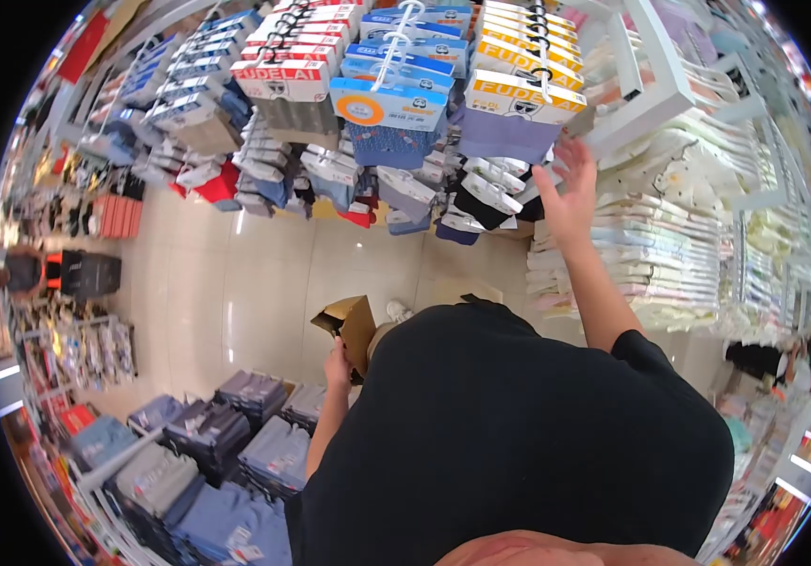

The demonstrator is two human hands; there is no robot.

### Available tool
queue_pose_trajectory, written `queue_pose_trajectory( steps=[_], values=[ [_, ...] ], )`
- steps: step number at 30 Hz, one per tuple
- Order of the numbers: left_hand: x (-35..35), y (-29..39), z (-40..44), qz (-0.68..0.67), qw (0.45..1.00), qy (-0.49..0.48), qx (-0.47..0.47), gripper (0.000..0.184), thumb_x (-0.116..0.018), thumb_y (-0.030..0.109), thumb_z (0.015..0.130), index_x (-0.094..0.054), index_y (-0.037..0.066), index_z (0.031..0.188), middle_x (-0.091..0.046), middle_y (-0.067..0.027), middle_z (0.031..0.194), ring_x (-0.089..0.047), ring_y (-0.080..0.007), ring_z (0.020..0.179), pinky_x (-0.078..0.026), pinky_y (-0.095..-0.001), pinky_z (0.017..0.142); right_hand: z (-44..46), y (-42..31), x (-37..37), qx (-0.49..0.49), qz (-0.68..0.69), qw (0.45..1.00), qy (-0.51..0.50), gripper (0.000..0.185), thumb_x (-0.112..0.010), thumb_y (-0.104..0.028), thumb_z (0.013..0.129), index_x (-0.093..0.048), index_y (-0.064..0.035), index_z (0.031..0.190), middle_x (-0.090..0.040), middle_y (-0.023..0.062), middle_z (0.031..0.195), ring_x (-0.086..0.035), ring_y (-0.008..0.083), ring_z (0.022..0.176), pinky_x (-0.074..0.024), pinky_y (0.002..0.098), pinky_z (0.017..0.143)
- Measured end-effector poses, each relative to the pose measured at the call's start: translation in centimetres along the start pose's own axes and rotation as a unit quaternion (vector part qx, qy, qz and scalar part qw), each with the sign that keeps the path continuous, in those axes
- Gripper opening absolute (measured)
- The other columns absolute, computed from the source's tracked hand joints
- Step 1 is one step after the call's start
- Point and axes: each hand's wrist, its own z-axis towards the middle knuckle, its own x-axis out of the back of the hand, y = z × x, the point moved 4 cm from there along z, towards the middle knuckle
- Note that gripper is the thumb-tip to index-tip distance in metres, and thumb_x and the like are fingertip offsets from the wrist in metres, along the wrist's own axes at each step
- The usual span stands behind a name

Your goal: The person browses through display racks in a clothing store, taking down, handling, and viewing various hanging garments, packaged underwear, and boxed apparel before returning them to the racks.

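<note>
Right hand (571, 184): raised, unloaded. My fingers are open and spread, with the thumb apart from them, and they grip nothing. Immediately beyond and to the left of the fingertips is a row of yellow-header packs (526, 108), hung one behind another on black hooks; the front pack shows purple fabric below its card. I cannot tell whether my fingertips touch this row.

Left hand (338, 366): lowered, well apart from the right. My fingers are closed on the near edge of a cardboard box (358, 330). The box is tilted, with its flaps open, and extends beyond and to the right of these fingers. Its contents cannot be made out.

Surroundings, right hand: left of the yellow-header packs hang blue-header packs (391, 102) on white hooks, then red-header packs (283, 83). Just below and to the left of my fingers is a lower tier of sock packs (492, 189). To the right of my fingers are a white metal frame (655, 104) and dense rows of pale garments (660, 245).

Surroundings, left hand: stacks of folded garments (278, 448) lie below and to the left of my fingers. Pale tiled floor (273, 274) extends beyond the box.
</note>
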Motion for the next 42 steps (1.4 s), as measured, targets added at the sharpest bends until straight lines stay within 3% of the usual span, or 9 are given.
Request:
queue_pose_trajectory(
  steps=[6,12,19,22,25,28,32,37,42],
  values=[
    [2.4,5.7,2.9,-0.136,0.990,0.021,-0.016,0.049,-0.051,0.049,0.094,-0.042,0.014,0.060,-0.038,0.0023,0.051,-0.036,-0.0107,0.045,-0.026,-0.0258,0.044,4.2,-4.3,-2.2,0.046,-0.038,0.998,0.011,0.072,-0.074,-0.008,0.080,-0.031,0.0038,0.137,-0.052,0.0154,0.126,-0.054,0.0198,0.113,-0.0442,0.0326,0.094],
    [2.5,14.2,0.5,-0.234,0.959,0.040,-0.155,0.048,-0.050,0.045,0.096,-0.045,0.011,0.063,-0.043,0.0002,0.057,-0.040,-0.0114,0.052,-0.030,-0.0271,0.050,5.1,-4.2,-2.8,-0.084,0.095,0.990,-0.056,0.030,-0.075,-0.011,0.081,-0.065,0.0028,0.106,-0.068,0.0057,0.096,-0.061,0.0091,0.085,-0.0490,0.0247,0.078],
    [0.1,26.0,-8.9,-0.197,0.859,-0.025,-0.472,0.050,-0.047,0.047,0.095,-0.058,-0.001,0.103,-0.052,-0.0071,0.079,-0.048,-0.0151,0.067,-0.038,-0.0258,0.061,4.0,-1.3,0.4,-0.064,0.326,0.925,-0.186,0.031,-0.067,-0.002,0.083,-0.060,0.0010,0.113,-0.067,0.0109,0.108,-0.064,0.0193,0.099,-0.0496,0.0333,0.089],
    [-1.2,32.0,-14.3,-0.094,0.788,-0.051,-0.607,0.059,-0.048,0.052,0.092,-0.049,0.004,0.126,-0.055,-0.0144,0.100,-0.053,-0.0178,0.073,-0.041,-0.0253,0.066,2.8,-2.9,0.1,-0.083,0.463,0.854,-0.222,0.035,-0.066,-0.002,0.085,-0.056,0.0021,0.118,-0.066,0.0121,0.111,-0.064,0.0195,0.101,-0.0491,0.0343,0.090],
    [-4.1,35.4,-17.8,-0.159,0.708,-0.011,-0.688,0.080,-0.054,0.059,0.086,-0.032,0.008,0.143,-0.046,-0.0209,0.124,-0.057,-0.0214,0.078,-0.045,-0.0267,0.067,1.5,-5.7,-1.8,-0.149,0.389,0.876,-0.243,0.034,-0.065,-0.008,0.088,-0.055,0.0023,0.119,-0.065,0.0111,0.112,-0.063,0.0167,0.101,-0.0493,0.0312,0.089],
    [-6.8,36.8,-17.7,-0.162,0.688,-0.170,-0.687,0.088,-0.058,0.057,0.085,-0.020,0.010,0.149,-0.033,-0.0227,0.138,-0.060,-0.0268,0.087,-0.049,-0.0296,0.067,0.0,-7.0,-5.0,-0.248,0.420,0.846,-0.216,0.032,-0.062,-0.009,0.091,-0.054,0.0018,0.120,-0.064,0.0101,0.112,-0.063,0.0158,0.100,-0.0499,0.0309,0.089],
    [-11.0,36.9,-17.2,-0.081,0.799,-0.242,-0.545,0.107,-0.076,0.047,0.075,-0.009,0.011,0.151,-0.031,-0.0223,0.142,-0.064,-0.0256,0.088,-0.050,-0.0257,0.062,-1.6,-8.8,-8.2,-0.373,0.520,0.735,-0.225,0.034,-0.059,-0.012,0.094,-0.051,0.0015,0.124,-0.063,0.0103,0.115,-0.062,0.0163,0.102,-0.0503,0.0325,0.090],
    [-11.6,34.3,-14.4,-0.084,0.836,-0.282,-0.464,0.073,-0.071,0.020,0.083,-0.031,-0.003,0.140,-0.046,-0.0163,0.132,-0.060,-0.0181,0.100,-0.047,-0.0281,0.087,-2.8,-10.9,-9.0,-0.439,0.587,0.617,-0.286,0.038,-0.060,-0.008,0.092,-0.048,0.0011,0.127,-0.060,0.0114,0.121,-0.060,0.0193,0.109,-0.0460,0.0347,0.097],
    [-11.0,33.8,-14.0,0.025,0.879,-0.225,-0.419,0.029,-0.056,-0.009,0.087,-0.056,-0.007,0.116,-0.062,-0.0125,0.111,-0.060,-0.0148,0.098,-0.047,-0.0280,0.087,-1.6,-10.2,-6.3,-0.171,0.470,0.807,-0.316,0.031,-0.072,-0.001,0.080,-0.060,-0.0027,0.109,-0.062,0.0120,0.118,-0.060,0.0261,0.108,-0.0460,0.0400,0.096]
  ],
)
